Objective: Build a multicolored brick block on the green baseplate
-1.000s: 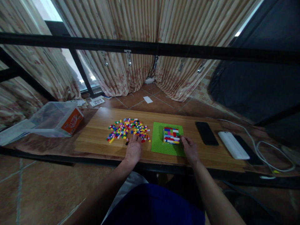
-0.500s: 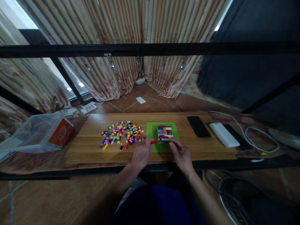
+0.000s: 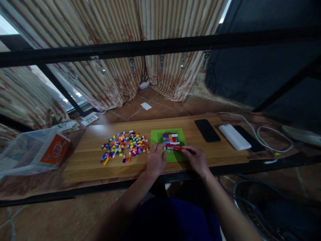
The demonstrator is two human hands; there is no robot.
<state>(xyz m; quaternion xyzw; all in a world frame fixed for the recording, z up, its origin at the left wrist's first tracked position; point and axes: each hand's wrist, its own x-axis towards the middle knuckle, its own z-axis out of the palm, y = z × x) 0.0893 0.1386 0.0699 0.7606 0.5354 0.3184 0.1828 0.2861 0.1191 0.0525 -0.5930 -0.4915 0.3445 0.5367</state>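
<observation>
Head view, taking the green baseplate as landmark. On it sits a multicoloured block build, roughly central, with red, blue, white and green bricks on top (individual studs too small to make out).

Right hand: at the baseplate's near right part, thumb and forefinger pinching the end of a narrow red piece. The piece lies crosswise at the near side of the build; whether it touches the build, cannot tell.

Left hand: over the near left part of the baseplate, fingers close together, tips by the left end of the strip (any grip there is too small to tell).

Left of the baseplate: a loose brick pile, mixed colours, spread flat on the wooden board. Farther left, off the board, a clear plastic box with an orange label.

Right of the baseplate: a black phone on the board, then a white oblong device, a dark slab just beside it, and a looped white cable. Beyond the baseplate: white paper on the floor tiles.
</observation>
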